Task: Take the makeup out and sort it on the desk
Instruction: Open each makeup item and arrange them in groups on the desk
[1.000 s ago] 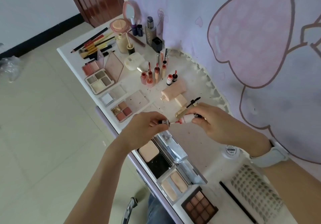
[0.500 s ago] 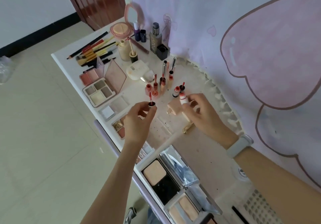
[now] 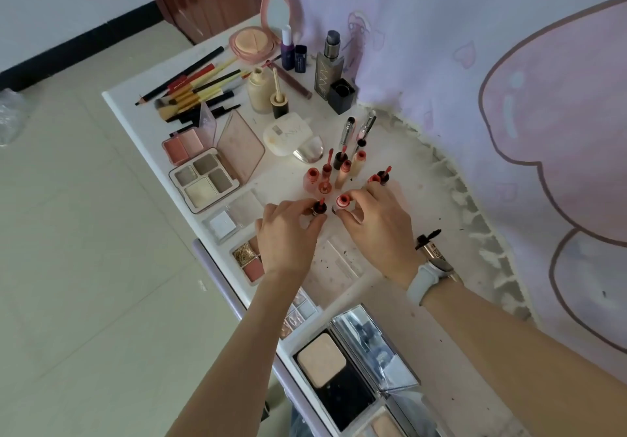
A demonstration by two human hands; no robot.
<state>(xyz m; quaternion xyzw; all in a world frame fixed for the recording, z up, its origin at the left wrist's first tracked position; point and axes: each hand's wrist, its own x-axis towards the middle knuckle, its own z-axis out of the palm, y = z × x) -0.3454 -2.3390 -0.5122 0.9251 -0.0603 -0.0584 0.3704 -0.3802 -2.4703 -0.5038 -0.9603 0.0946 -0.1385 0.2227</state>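
Red wand cap pinched by left hand; right hand pinches tube mid-desk.

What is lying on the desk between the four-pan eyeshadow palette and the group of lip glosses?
In the head view, nothing: bare white desk separates the eyeshadow palette from the lip glosses.

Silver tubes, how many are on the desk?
2. One silver tube is just beyond the lip glosses, nearer the white compact. The other silver tube is beside it, nearer the curtain. I see no others.
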